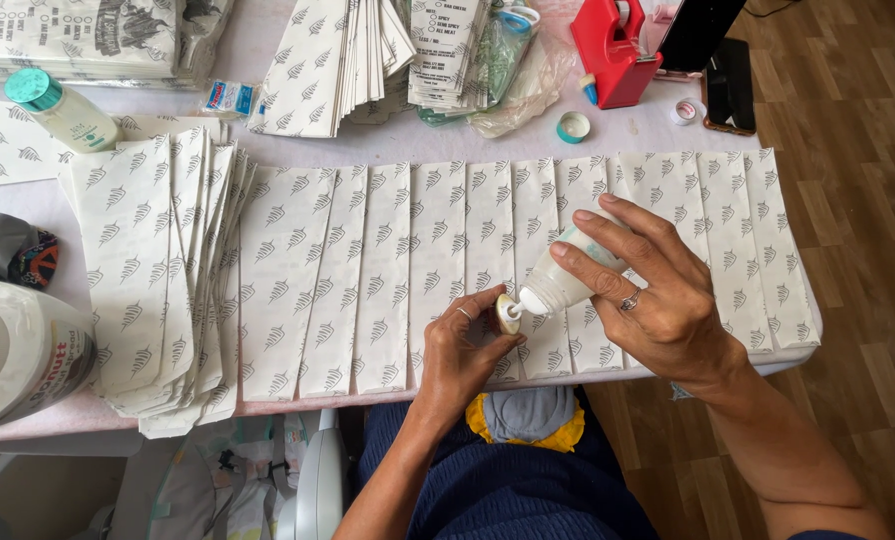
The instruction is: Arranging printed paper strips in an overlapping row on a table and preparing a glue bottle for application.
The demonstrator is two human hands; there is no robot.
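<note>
1. From here I see the right hand (pixel 658 300) wrapped tight round a small white glue bottle (pixel 568 275), tipped nozzle-down over the front edge of the table (pixel 568 140).
2. The left hand (pixel 463 350) pinches the round tip (pixel 509 313) with thumb and forefinger, probably steadying it (a ring shows on each hand).
3. Beneath lie flat paper bags (pixel 388 270), matte white with a grey leaf print, overlapped in a row so each long edge stays exposed.
4. A teal cap (pixel 573 127) sits apart, near a glossy red tape dispenser (pixel 613 50).
</note>
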